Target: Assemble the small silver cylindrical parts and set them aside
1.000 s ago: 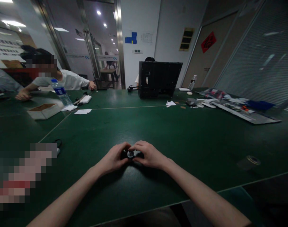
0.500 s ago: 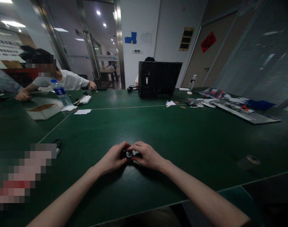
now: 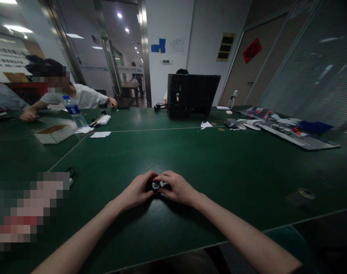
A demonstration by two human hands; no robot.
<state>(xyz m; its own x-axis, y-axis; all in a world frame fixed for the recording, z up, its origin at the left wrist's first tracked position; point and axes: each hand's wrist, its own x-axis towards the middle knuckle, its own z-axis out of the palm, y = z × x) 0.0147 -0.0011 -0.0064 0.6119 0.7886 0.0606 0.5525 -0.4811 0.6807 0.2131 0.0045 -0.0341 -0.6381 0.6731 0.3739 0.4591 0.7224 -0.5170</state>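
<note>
A small black wheel [image 3: 156, 185] with a pale spoked hub sits between my two hands, just over the green table [image 3: 190, 156]. My left hand [image 3: 139, 189] is closed around its left side, thumb below and fingers above. From the right, my right hand [image 3: 176, 187] pinches at the same wheel, its fingertips at the top and its thumb lower down. Something whitish and something dark show under the right fingers, too small and dim to name. Whether they are joined to the wheel I cannot tell.
A tape-like roll [image 3: 301, 196] stands at the right. Far back are a black monitor [image 3: 193, 95], an open box [image 3: 54, 134], a water bottle [image 3: 75, 111] and a board with clutter [image 3: 298, 137]. Another person [image 3: 84, 96] leans on the table at the far left.
The camera view has shifted very slightly. Both hands keep their hold on the wheel in almost the same place.
</note>
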